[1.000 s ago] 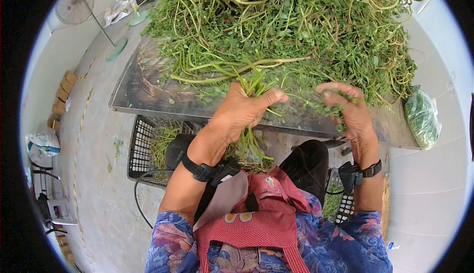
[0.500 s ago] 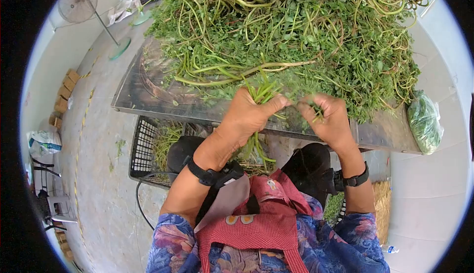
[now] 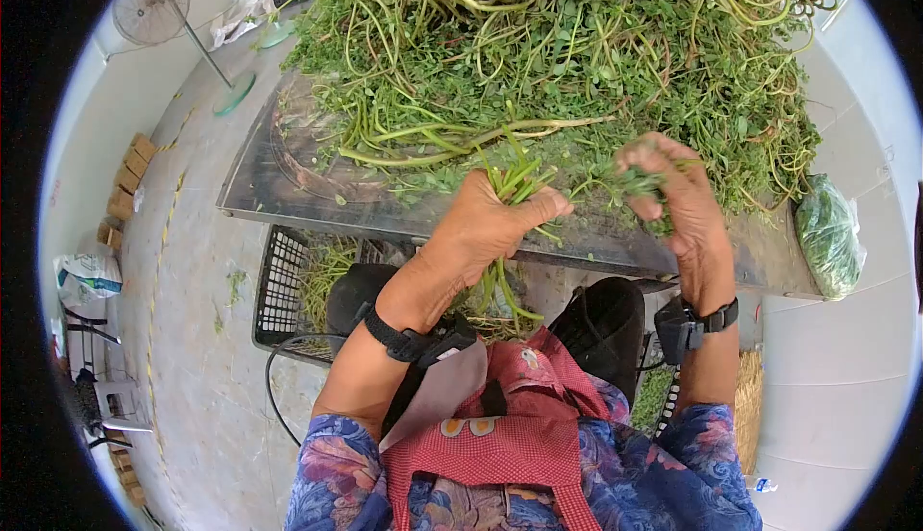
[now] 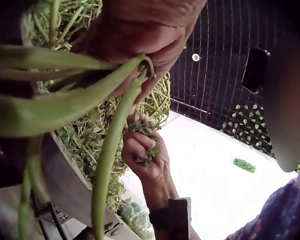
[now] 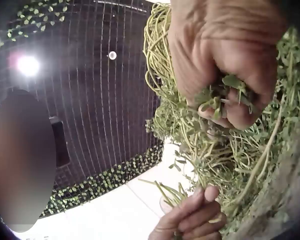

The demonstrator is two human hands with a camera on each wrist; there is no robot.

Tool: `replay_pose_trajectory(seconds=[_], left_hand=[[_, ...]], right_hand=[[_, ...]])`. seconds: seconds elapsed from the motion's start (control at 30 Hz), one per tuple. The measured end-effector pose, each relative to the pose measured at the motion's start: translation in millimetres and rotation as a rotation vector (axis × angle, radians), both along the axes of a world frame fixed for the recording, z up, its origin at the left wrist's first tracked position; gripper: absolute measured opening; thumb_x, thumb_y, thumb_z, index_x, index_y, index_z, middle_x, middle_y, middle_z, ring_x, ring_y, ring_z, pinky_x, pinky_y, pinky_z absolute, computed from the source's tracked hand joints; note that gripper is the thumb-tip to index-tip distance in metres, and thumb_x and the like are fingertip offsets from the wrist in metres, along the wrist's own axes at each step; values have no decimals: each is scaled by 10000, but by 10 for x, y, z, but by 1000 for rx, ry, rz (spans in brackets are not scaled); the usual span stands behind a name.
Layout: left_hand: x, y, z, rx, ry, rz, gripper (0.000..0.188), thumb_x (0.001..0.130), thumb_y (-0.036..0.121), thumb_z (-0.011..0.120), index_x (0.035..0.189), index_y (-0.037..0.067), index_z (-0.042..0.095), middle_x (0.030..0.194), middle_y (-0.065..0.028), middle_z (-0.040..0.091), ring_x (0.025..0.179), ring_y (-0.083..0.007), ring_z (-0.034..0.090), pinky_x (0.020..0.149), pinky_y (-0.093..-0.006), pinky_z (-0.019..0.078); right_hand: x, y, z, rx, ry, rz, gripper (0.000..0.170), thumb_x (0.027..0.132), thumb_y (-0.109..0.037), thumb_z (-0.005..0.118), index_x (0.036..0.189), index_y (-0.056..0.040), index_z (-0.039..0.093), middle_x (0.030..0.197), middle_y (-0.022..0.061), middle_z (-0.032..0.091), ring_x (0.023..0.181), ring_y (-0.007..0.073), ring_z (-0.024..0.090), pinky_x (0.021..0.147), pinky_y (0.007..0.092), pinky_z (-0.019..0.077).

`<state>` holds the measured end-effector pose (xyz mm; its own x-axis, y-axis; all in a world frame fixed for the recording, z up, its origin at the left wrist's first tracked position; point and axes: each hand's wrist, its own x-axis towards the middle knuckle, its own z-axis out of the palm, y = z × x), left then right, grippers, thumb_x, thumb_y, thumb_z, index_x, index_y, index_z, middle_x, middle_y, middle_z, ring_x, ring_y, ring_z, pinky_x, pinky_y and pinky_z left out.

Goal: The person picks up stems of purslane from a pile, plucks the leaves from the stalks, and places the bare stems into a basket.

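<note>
My left hand [image 3: 490, 219] grips a bundle of thick green stems [image 3: 517, 181] at the table's front edge, their lower ends hanging below the fist. In the left wrist view, those stems [image 4: 110, 155] run close past the camera. To its right, my right hand [image 3: 690, 199] holds a small clump of leafy sprigs [image 3: 638, 183] in curled fingers. The right wrist view has green leaves [image 5: 217, 102] poking out between finger and thumb. Behind both hands lies a big heap of leafy, long-stemmed greens [image 3: 567, 60]. A longer, paler stem [image 3: 423, 158] lies in front of the heap.
The dark table [image 3: 298, 206] ends just in front of my knees. Beneath it stands a black plastic crate [image 3: 279, 291] with stems inside. A plastic bag of greens [image 3: 829, 243] sits at the table's right end. A standing fan [image 3: 154, 2] is at the far left.
My right hand came in close to the left fingertips, then drew back to the right with the leafy sprigs. The left hand keeps its hold on the stems, nearly in place.
</note>
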<state>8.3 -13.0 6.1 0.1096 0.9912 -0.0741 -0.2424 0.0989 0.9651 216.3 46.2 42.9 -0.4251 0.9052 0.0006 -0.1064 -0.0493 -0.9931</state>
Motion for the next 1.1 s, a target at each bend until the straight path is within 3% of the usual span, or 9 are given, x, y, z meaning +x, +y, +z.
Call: replay_pose_trajectory(seconds=[0.3,0.43,0.5,0.63,0.7,0.77,0.97,1.03,1.1], left_hand=[[29,-6,-14,73,27,-37,189,766,133,682,921,32,646,732,47,569,616,-43,468,517,-226,366],[13,11,-77,97,8,-45,162,777,137,675,899,36,642,735,58,559,651,-38,470,552,-226,379],[20,39,-165,136,44,-72,134,804,165,666,893,68,636,671,45,585,449,-7,366,384,-192,243],[12,23,-96,140,22,-83,123,807,161,662,873,60,640,670,46,586,450,-7,369,384,-190,242],[2,34,-115,164,28,-64,148,800,171,670,883,51,643,676,46,586,448,-8,370,383,-188,242],[-1,20,-80,136,62,-63,149,793,163,677,885,51,640,683,47,585,458,-9,377,389,-189,248],[17,59,-175,179,103,-16,148,758,105,701,872,51,624,735,48,582,588,-37,470,501,-213,366],[33,73,-184,223,94,1,144,752,88,703,863,49,619,748,48,579,634,-47,492,548,-223,398],[20,77,-201,182,151,-26,144,754,89,700,861,44,615,764,45,577,680,-60,509,606,-233,422]], right_hand=[[-252,-124,-135,41,-325,106,223,838,-238,644,943,-44,671,800,-18,620,692,47,508,541,200,409],[-304,-120,-269,372,-348,90,160,803,-158,681,874,-15,666,767,-4,640,721,68,538,651,255,458],[-271,-112,-264,423,-432,76,163,810,-161,674,822,-1,650,756,6,640,718,66,536,663,249,456],[-115,26,-461,607,-398,-160,152,823,-164,658,813,-16,627,729,21,615,659,75,521,557,237,439],[-7,26,-258,-130,69,9,124,831,-165,644,837,-47,605,717,22,579,593,76,477,438,211,368],[25,49,-236,-153,113,46,96,841,-159,629,859,-73,590,719,20,553,573,72,445,381,190,302],[-31,-31,75,39,-276,-42,74,831,-114,626,875,-55,625,742,-9,584,645,81,521,462,217,403],[-62,-33,105,558,-434,95,108,804,-99,639,890,-34,652,751,17,628,680,145,581,584,282,466],[-99,-42,106,674,-525,145,124,794,-98,641,898,-32,654,760,59,635,698,198,595,632,308,469]])
